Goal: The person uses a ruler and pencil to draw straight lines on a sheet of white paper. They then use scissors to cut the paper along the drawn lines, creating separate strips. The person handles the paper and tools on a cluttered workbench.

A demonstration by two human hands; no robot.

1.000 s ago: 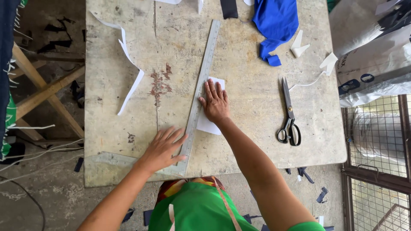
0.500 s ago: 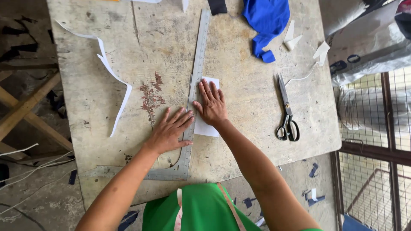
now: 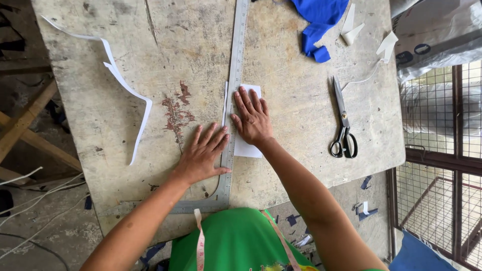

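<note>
My left hand (image 3: pixel 203 154) lies flat with fingers spread on the worn table (image 3: pixel 301 100), its fingertips on the long arm of a metal L-shaped ruler (image 3: pixel 236 65). Just to the right, my right hand (image 3: pixel 252 118) presses flat on a small white sheet (image 3: pixel 249 146) that lies against the ruler's right edge. A thin white sliver shows along the ruler's left edge. Neither hand grips anything.
Black-handled scissors (image 3: pixel 343 125) lie to the right of my hands. Blue cloth (image 3: pixel 319 20) and white scraps (image 3: pixel 386 45) sit at the far side. A long white paper strip (image 3: pixel 131 95) curls on the left. A wire cage (image 3: pixel 442 150) stands right of the table.
My left hand slid up along the ruler from its corner to beside my right hand. The ruler swung more upright. My right hand stayed on the white sheet.
</note>
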